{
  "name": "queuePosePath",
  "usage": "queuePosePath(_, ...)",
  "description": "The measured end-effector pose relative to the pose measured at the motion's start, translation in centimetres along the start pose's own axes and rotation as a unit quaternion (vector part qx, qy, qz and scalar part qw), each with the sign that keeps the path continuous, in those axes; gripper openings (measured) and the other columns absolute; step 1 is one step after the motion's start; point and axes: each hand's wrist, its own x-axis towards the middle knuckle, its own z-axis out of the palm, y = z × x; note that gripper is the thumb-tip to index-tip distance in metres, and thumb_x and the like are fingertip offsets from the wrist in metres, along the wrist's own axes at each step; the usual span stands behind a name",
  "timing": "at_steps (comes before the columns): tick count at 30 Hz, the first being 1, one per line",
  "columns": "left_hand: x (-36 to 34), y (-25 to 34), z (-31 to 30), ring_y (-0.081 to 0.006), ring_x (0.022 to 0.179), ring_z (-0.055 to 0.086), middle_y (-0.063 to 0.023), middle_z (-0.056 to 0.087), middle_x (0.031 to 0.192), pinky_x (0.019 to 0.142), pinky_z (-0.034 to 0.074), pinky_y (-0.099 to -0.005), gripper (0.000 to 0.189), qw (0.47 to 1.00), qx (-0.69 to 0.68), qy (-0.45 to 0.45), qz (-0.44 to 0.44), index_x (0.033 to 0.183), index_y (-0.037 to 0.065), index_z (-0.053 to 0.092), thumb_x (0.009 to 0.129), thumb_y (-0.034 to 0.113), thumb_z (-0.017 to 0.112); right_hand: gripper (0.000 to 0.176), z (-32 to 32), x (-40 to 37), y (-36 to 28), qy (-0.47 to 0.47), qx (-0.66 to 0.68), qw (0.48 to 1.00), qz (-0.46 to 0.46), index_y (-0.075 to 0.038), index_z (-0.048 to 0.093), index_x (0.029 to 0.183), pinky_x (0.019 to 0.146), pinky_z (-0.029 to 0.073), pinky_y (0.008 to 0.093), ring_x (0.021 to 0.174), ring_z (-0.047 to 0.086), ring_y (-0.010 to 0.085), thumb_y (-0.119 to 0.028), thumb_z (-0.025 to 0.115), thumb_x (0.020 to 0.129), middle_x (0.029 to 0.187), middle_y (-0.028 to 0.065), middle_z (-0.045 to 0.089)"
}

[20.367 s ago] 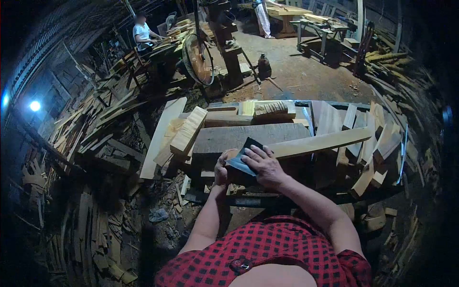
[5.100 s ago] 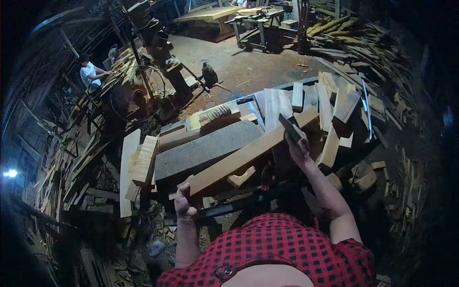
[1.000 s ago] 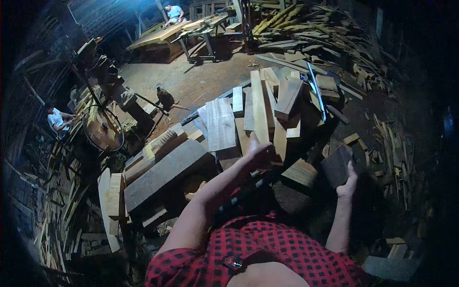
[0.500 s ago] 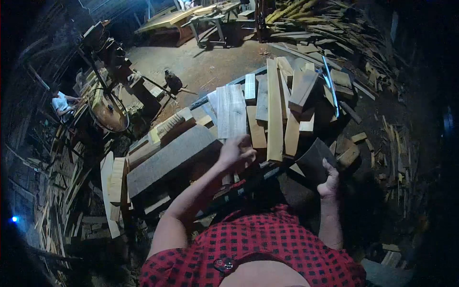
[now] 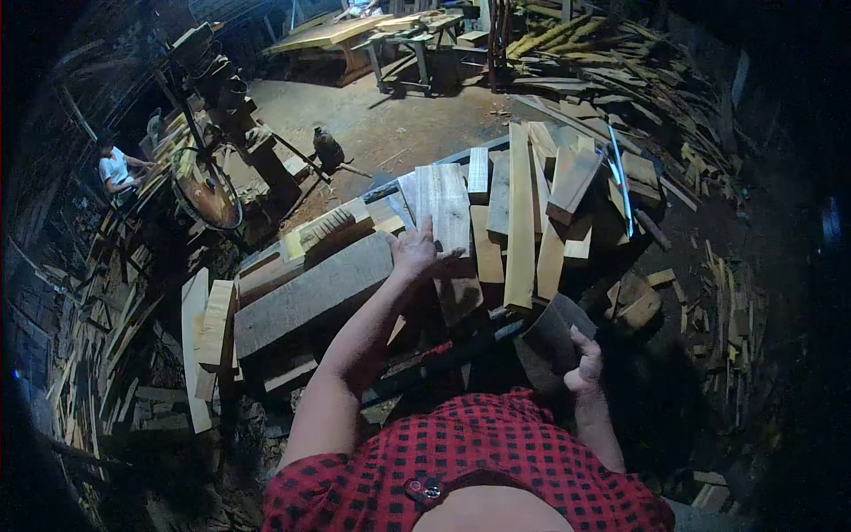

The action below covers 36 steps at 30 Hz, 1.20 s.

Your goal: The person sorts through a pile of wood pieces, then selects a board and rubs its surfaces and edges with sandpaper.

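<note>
My left hand reaches out with fingers spread over the near end of a pale, wide plank on the wood pile; whether it touches the plank I cannot tell. My right hand is close to my body, shut on a dark sheet of sandpaper held upright. A long narrow plank lies on the pile just right of my left hand. A thick grey slab lies to its left.
Stacked planks and a long metal blade lie at the pile's right. Offcuts litter the floor. A person in a white shirt works far left beside a round saw disc. Workbenches stand at the back.
My left hand has moved up from the pile's near edge to the wide plank. My right hand has drawn the sandpaper lower and closer to my body. The view has shifted slightly.
</note>
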Motion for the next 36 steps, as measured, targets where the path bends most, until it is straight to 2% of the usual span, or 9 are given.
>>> queuePosePath(5, -0.3, -0.8, -0.5, -0.035, 0.098, 0.055, -0.0203, 0.061, 0.099, 0.089, 0.028, -0.0545, 0.095, 0.999, 0.013, -0.046, 0.003, 0.124, 0.004, 0.043, 0.061, 0.073, 0.057, 0.031, 2.5, -1.8, -1.2, -0.027, 0.016, 0.999, 0.026, -0.003, 0.056, 0.11, 0.089, 0.046, 0.043, 0.097, 0.06, 0.0282, -0.015, 0.057, 0.082, 0.106, 0.0118, 0.061)
queuePosePath(7, -0.8, -1.2, -1.2, -0.0358, 0.099, 0.054, -0.0214, 0.061, 0.1, 0.091, 0.026, -0.0547, 0.088, 0.996, 0.009, -0.066, 0.065, 0.121, 0.005, 0.044, 0.062, 0.069, 0.059, 0.026, 3.5, -2.3, -1.3, -0.003, 0.051, 0.996, 0.07, 0.0, 0.059, 0.102, 0.085, 0.047, 0.0363, 0.093, 0.06, 0.0222, -0.012, 0.061, 0.079, 0.1, 0.0103, 0.063)
queuePosePath(23, -0.4, -3.2, -0.3, -0.033, 0.091, 0.059, -0.0115, 0.063, 0.09, 0.088, 0.026, -0.0617, 0.052, 0.992, -0.02, -0.025, 0.125, 0.104, 0.014, 0.054, 0.07, 0.052, 0.064, 0.022, 8.7, -3.3, 1.4, -0.032, -0.033, 0.993, 0.11, -0.002, 0.062, 0.098, 0.078, 0.048, 0.0341, 0.085, 0.061, 0.0198, -0.013, 0.062, 0.079, 0.094, 0.0053, 0.064)
queuePosePath(25, -0.4, -3.3, -0.1, -0.0317, 0.089, 0.059, -0.0114, 0.064, 0.086, 0.088, 0.026, -0.0583, 0.054, 0.991, -0.053, -0.031, 0.117, 0.103, 0.014, 0.054, 0.069, 0.054, 0.063, 0.02, 7.5, -3.1, 2.4, -0.131, -0.195, 0.972, 0.02, -0.003, 0.063, 0.096, 0.077, 0.049, 0.0349, 0.084, 0.062, 0.0189, -0.014, 0.062, 0.08, 0.094, 0.0059, 0.064)
queuePosePath(29, 0.6, -4.5, 2.6, -0.0306, 0.088, 0.06, -0.0115, 0.064, 0.085, 0.087, 0.028, -0.0539, 0.057, 0.992, -0.043, -0.011, 0.117, 0.101, 0.012, 0.055, 0.067, 0.057, 0.064, 0.021, 5.4, -3.0, 4.9, -0.127, -0.212, 0.967, 0.056, -0.001, 0.063, 0.098, 0.077, 0.049, 0.0326, 0.085, 0.062, 0.0181, -0.015, 0.06, 0.082, 0.094, 0.0064, 0.065)
queuePosePath(31, 3.4, -7.5, 8.4, -0.0305, 0.089, 0.06, -0.0109, 0.064, 0.087, 0.089, 0.026, -0.0516, 0.061, 0.896, -0.426, 0.026, 0.123, 0.1, 0.011, 0.058, 0.063, 0.059, 0.065, 0.021, 8.7, -5.3, 2.9, -0.095, -0.089, 0.973, 0.191, -0.005, 0.061, 0.1, 0.079, 0.049, 0.0351, 0.088, 0.061, 0.0202, -0.017, 0.059, 0.083, 0.095, 0.0066, 0.063)
queuePosePath(33, 0.9, -5.3, 2.6, -0.0258, 0.087, 0.061, -0.0083, 0.065, 0.09, 0.083, 0.034, -0.0456, 0.061, 0.943, -0.297, 0.052, 0.138, 0.1, 0.01, 0.061, 0.062, 0.057, 0.069, 0.02, 8.2, -5.4, 2.5, -0.128, -0.198, 0.966, 0.109, -0.004, 0.061, 0.099, 0.077, 0.049, 0.0341, 0.087, 0.061, 0.0199, -0.017, 0.059, 0.084, 0.092, 0.0063, 0.063)
queuePosePath(34, 0.9, -5.1, 1.9, -0.0229, 0.09, 0.061, -0.0086, 0.065, 0.094, 0.082, 0.038, -0.0418, 0.061, 0.94, -0.326, 0.019, 0.101, 0.103, 0.009, 0.061, 0.062, 0.053, 0.071, 0.02, 7.8, -5.4, 2.5, -0.165, -0.309, 0.936, 0.034, -0.004, 0.062, 0.098, 0.076, 0.049, 0.033, 0.085, 0.061, 0.0196, -0.018, 0.059, 0.084, 0.09, 0.006, 0.064)
queuePosePath(36, 1.0, -4.9, 2.7, -0.0186, 0.097, 0.06, -0.0124, 0.064, 0.104, 0.081, 0.047, -0.0299, 0.063, 0.895, -0.446, 0.005, 0.015, 0.113, 0.003, 0.058, 0.065, 0.04, 0.076, 0.02, 6.9, -5.4, 3.4, -0.155, -0.24, 0.956, 0.061, -0.002, 0.062, 0.096, 0.078, 0.047, 0.0304, 0.085, 0.061, 0.0166, -0.017, 0.058, 0.084, 0.091, 0.0051, 0.064)
